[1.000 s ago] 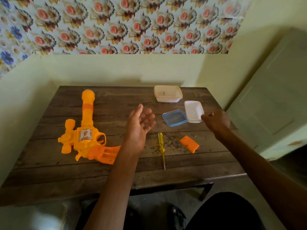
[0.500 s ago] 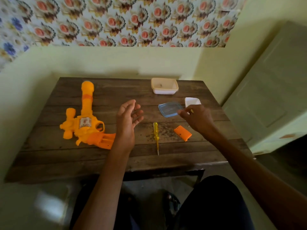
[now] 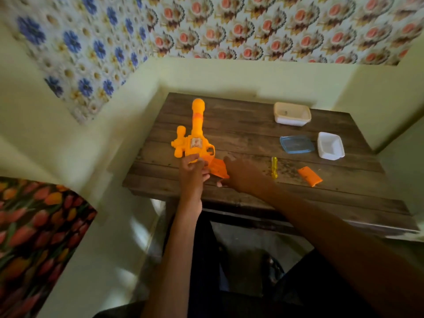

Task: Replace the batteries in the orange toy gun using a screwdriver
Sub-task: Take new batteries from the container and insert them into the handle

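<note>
The orange toy gun (image 3: 196, 136) lies on the wooden table (image 3: 252, 129), barrel pointing away from me and its open handle (image 3: 218, 169) toward me. My left hand (image 3: 192, 171) grips the gun where body and handle meet. My right hand (image 3: 243, 175) is at the right side of the handle, thumb by its upper edge and one fingertip showing below it. The rest of its fingers are hidden, and so is anything it may hold. The yellow screwdriver (image 3: 274, 167) and the orange battery cover (image 3: 309, 176) lie to the right, apart from both hands.
A cream container (image 3: 292, 113) stands at the back of the table. A blue-rimmed lid (image 3: 297, 144) and a small white tray (image 3: 330, 145) lie at the right. Walls close in behind and on the left. A floral cloth (image 3: 39, 228) is at lower left.
My right hand has come left from the white tray to the gun's handle. My left hand, raised and open before, has dropped onto the gun. The camera has swung left.
</note>
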